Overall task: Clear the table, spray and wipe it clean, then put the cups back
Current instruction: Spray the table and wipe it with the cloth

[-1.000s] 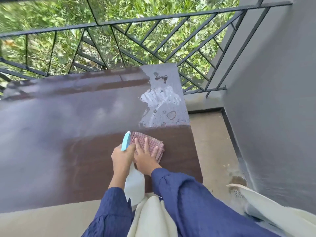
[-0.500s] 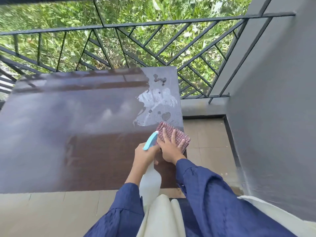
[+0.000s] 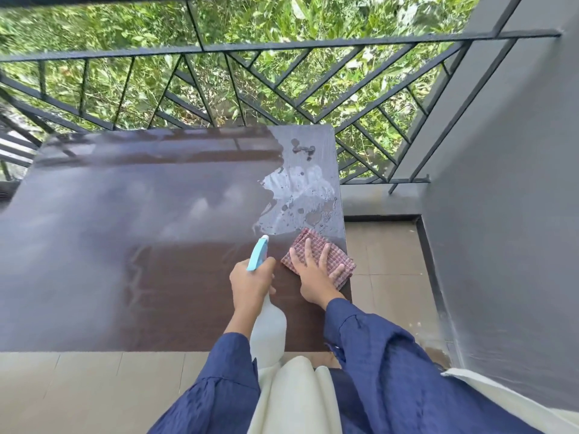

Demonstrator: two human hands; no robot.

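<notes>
My right hand [image 3: 313, 274] lies flat on the checked cloth [image 3: 341, 258], fingers spread and straight, pressing it onto the near right corner of the counter [image 3: 125, 230]. The cloth is folded into a small pad, soft and limp, so I judge it works best under the whole palm rather than pinched; one corner hangs just past the counter's right edge, and a light press could let it slide off. Just beyond it, on the far right of the counter, sits a wet patch [image 3: 297, 195] of foamy spray and droplets, not yet wiped. That film will probably make the dark top slick, so the cloth should glide easily there.

My left hand [image 3: 250, 283] is wrapped around the neck of the spray bottle [image 3: 269, 333], below its blue nozzle [image 3: 258, 253], which points to the far side. The pale body hangs toward me over the near edge. It looks like light plastic, smooth and perhaps damp, so the neck is the safest place to grip.

No cups are in view.
</notes>
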